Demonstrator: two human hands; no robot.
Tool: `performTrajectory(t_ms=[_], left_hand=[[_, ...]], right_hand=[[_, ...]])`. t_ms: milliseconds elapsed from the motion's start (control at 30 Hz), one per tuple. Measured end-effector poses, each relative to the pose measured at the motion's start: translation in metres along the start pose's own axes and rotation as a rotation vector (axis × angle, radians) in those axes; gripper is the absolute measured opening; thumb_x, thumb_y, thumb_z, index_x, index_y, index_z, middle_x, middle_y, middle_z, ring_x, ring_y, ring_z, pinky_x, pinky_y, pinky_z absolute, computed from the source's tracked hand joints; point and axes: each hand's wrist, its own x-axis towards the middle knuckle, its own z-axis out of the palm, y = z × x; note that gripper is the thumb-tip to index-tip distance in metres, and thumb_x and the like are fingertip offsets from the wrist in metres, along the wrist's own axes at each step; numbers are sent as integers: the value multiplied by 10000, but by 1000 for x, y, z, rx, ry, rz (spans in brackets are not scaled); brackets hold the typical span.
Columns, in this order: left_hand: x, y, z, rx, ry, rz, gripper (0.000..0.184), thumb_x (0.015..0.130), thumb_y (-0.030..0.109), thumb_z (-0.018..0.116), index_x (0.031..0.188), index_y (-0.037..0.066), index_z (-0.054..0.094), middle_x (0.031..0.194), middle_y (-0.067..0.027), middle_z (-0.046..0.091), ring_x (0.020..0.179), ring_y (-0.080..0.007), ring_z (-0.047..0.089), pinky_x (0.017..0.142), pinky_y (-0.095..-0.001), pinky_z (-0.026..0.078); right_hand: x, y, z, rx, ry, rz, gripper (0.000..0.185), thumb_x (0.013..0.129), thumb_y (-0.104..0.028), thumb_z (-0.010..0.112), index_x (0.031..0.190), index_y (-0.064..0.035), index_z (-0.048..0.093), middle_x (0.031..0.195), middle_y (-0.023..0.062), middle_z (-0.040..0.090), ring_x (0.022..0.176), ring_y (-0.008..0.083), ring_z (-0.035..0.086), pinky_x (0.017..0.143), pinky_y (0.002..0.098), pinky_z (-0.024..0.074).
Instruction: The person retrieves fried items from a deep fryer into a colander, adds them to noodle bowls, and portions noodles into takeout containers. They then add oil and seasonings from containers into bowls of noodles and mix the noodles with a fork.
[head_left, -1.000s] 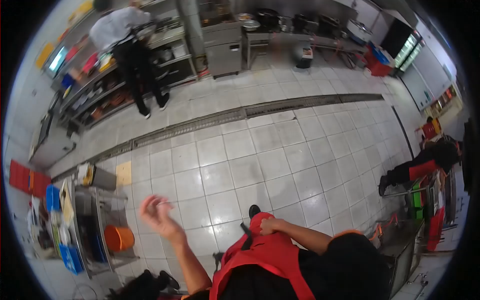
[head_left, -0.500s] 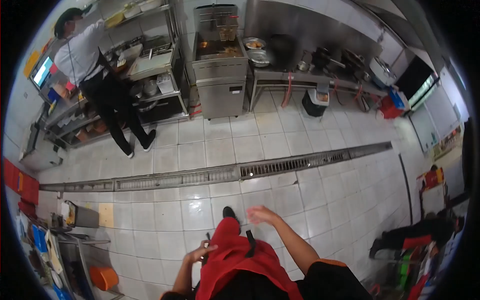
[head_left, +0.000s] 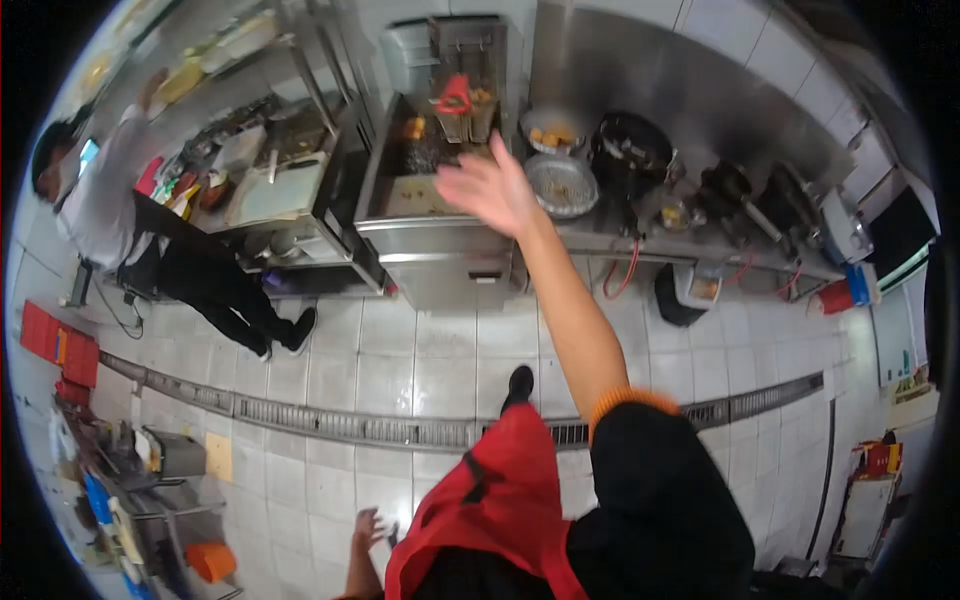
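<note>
My right hand (head_left: 490, 190) is stretched forward over the front of the deep fryer (head_left: 425, 240), fingers spread and nothing in them. Just beyond it a fryer basket (head_left: 465, 122) hangs at the back of the oil vat, its red handle (head_left: 454, 94) on top. Bits of orange food float in the dark oil. To the right of the hand are a perforated metal colander (head_left: 562, 186) and a bowl of fried pieces (head_left: 552, 135). My left hand (head_left: 370, 528) hangs low beside my red apron (head_left: 480, 490), fingers apart and somewhat blurred.
A co-worker (head_left: 130, 210) stands at the left shelving, one arm raised to the upper shelf. Woks (head_left: 632, 148) sit on the stove to the right, with a black-and-white bin (head_left: 688, 294) below. A drain grate (head_left: 400, 430) crosses the tiled floor. An orange bucket (head_left: 210, 562) is at lower left.
I have stepped forward, so the fryer is nearer. My right hand has risen from beside the apron and reached out toward the basket. My left hand has dropped lower and away from the apron.
</note>
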Motion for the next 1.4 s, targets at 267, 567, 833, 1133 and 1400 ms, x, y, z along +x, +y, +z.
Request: performTrajectory(t_ms=[267,567,833,1133,1400], left_hand=[[-107,117,166,-145,-282,191,311,903,235,470,1159,61,498,857,-17,610,664,-96,560,528,-235,440],[-114,329,280,367,-302,559,310,905,306,479,972,40,625,815,-53,606,770,-163,546,756,-284,432],[-161,507,472,-52,-1141,1006,341,914,299,516,1190,100,486,1160,-90,545,1069,-200,517,913,-377,426],[-65,576,649,-966,-885,259,270,881,232,561,1120,133,484,1033,-67,560,947,-194,544,825,-405,461],[-77,585,684,-683,-249,544,275,800,122,635,888,141,375,911,-36,541,854,-229,558,576,-474,524]], right_hand=[[215,-82,32,168,156,-101,239,956,-236,398,823,-39,427,620,29,412,419,102,331,382,260,304],[105,-119,16,-29,62,-7,155,951,-211,438,936,-58,413,588,-15,362,387,87,316,364,265,292],[28,-196,39,-64,181,71,200,940,-269,501,904,-86,428,589,-36,351,406,45,322,344,221,259],[-25,-231,-104,-590,355,82,128,929,-183,511,978,-66,493,583,-24,427,446,47,373,379,213,295],[-67,-252,-194,-1147,316,-133,158,897,-130,545,967,11,530,620,68,454,582,113,405,522,300,394]])
